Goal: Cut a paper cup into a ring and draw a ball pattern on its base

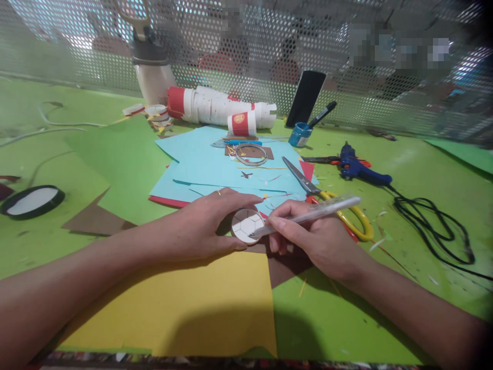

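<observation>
My left hand (200, 226) presses on a small round white paper disc (246, 225) with pen lines drawn on it, thumb and forefinger curved around its rim. My right hand (308, 236) is closed on a clear pen (308, 215), whose tip touches the disc's lower right part. Both hands rest above a yellow paper sheet (185, 303) and a brown sheet (285, 267) on the green table.
Light blue paper sheets (215, 164) lie behind the hands, with a tape ring (251, 153) on them. Yellow-handled scissors (327, 195) lie beside my right hand. A blue glue gun (358, 167) with a black cord (431, 226) is at the right. Stacked paper cups (219, 108), a phone (306, 97), and a black ring (33, 201) stand around.
</observation>
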Motion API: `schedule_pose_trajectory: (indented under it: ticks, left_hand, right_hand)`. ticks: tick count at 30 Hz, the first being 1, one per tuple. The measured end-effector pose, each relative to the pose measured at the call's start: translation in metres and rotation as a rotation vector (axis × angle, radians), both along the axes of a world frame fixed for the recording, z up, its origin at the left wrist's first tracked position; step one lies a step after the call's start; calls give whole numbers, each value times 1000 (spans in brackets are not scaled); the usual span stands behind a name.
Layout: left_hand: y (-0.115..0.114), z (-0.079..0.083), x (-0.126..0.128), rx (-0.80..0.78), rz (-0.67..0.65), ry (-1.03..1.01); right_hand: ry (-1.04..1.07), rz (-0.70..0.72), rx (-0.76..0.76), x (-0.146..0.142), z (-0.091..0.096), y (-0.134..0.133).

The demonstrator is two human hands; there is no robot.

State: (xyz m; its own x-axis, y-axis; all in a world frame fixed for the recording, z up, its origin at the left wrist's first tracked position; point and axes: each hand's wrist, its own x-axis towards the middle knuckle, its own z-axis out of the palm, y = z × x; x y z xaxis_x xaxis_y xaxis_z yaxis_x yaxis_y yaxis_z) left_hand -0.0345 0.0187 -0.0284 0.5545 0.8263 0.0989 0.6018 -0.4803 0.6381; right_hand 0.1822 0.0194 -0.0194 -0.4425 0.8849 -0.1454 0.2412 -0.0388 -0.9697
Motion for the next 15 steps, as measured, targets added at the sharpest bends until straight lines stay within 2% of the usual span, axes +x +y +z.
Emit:
schedule_pose_trajectory:
  ticks: [15]
  left_hand:
    - [0, 0, 0, -5, 1, -1]
  right_hand:
    - [8, -14, -3, 1, 0, 1]
